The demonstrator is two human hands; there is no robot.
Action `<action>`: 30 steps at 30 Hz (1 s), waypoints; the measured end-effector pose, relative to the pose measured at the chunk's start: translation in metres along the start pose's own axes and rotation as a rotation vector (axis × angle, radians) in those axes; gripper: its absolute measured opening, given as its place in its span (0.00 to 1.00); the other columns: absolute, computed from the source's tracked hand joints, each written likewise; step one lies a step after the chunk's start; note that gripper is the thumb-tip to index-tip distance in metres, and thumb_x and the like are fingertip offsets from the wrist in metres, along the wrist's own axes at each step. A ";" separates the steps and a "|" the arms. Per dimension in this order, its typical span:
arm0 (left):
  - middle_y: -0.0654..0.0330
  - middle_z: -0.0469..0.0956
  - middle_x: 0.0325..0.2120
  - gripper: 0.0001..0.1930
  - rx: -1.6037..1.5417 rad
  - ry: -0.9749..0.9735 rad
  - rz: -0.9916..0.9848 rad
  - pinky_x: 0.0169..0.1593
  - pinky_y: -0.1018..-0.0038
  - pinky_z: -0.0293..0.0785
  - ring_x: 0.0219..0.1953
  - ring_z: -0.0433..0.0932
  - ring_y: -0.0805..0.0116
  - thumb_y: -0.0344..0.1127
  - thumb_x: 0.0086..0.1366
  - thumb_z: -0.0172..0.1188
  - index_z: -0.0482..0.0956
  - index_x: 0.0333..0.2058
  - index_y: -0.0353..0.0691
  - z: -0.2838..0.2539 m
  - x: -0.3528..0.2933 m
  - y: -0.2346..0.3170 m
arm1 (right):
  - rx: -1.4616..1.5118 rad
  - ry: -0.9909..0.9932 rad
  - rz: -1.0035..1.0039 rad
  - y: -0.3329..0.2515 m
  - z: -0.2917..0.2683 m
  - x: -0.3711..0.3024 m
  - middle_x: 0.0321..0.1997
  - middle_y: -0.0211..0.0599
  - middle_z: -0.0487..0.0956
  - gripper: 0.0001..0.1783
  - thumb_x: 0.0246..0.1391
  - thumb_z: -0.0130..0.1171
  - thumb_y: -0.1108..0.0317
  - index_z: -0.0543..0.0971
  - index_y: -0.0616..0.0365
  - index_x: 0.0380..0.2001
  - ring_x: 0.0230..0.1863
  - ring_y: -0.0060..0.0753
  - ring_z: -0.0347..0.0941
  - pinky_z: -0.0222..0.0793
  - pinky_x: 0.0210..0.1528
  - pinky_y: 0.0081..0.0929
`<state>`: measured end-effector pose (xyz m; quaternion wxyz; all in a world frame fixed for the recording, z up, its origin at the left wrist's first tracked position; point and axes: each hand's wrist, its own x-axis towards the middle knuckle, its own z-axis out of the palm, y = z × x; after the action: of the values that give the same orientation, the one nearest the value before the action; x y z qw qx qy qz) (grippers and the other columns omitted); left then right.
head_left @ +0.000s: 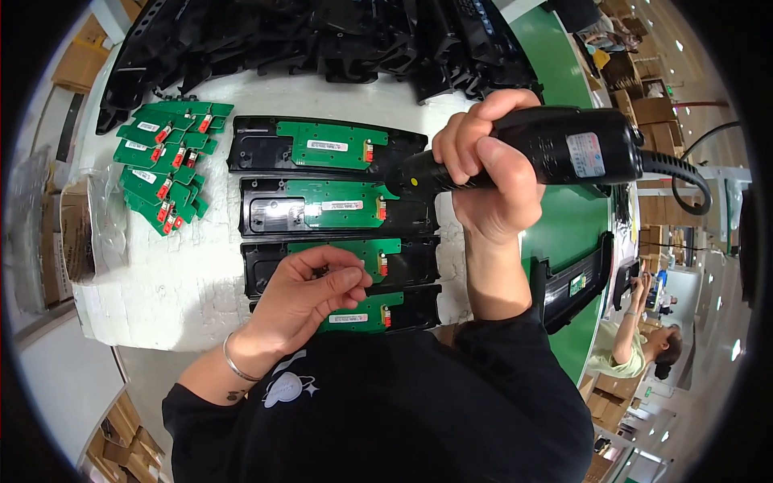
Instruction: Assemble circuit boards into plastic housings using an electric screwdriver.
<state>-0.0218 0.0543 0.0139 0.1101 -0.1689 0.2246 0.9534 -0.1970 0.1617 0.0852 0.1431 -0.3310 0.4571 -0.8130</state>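
My right hand (501,189) is wrapped round a corded black electric screwdriver (551,149). Its front end points left, over the right side of the upper black plastic panels (259,149). Several such panels lie in a column, each carrying a green circuit board (354,203) with a white label and a red-and-white connector at its right. Above the lower two panels, my left hand (310,294) is closed, thumb against the fingers. Small dark bits show inside its curled fingers, too small to name for certain. The screwdriver's tip is hard to make out against the dark panels.
Loose green boards (165,157) with red connectors are piled at the left, beside a clear plastic bag (105,221). Black plastic housings (346,40) fill the far side. Another black panel (568,286) lies on the green surface (555,229) at right. A person (636,342) works beyond.
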 end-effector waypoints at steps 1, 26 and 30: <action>0.56 0.76 0.31 0.08 -0.004 0.004 -0.002 0.37 0.81 0.74 0.32 0.76 0.72 0.26 0.58 0.54 0.73 0.37 0.33 -0.001 -0.001 -0.001 | 0.001 0.001 0.006 0.003 0.000 -0.001 0.19 0.33 0.68 0.14 0.39 0.49 0.79 0.65 0.65 0.34 0.15 0.22 0.61 0.62 0.19 0.23; 0.60 0.74 0.31 0.07 -0.123 0.103 -0.012 0.36 0.84 0.73 0.31 0.74 0.76 0.28 0.60 0.52 0.73 0.37 0.36 0.004 0.005 -0.001 | -0.274 -0.095 0.086 0.021 0.006 0.006 0.14 0.32 0.64 0.08 0.40 0.47 0.76 0.64 0.60 0.28 0.13 0.22 0.57 0.57 0.20 0.24; 0.62 0.74 0.30 0.07 -0.171 0.129 0.006 0.34 0.85 0.74 0.30 0.73 0.78 0.31 0.62 0.51 0.72 0.37 0.37 0.007 0.007 -0.005 | 0.088 -0.137 -0.016 -0.012 0.019 -0.009 0.15 0.29 0.67 0.11 0.42 0.54 0.76 0.65 0.60 0.30 0.14 0.20 0.61 0.58 0.18 0.20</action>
<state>-0.0286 0.0631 0.0150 0.0776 -0.2380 0.1495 0.9565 -0.1765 0.1603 0.0986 0.1820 -0.3829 0.4074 -0.8089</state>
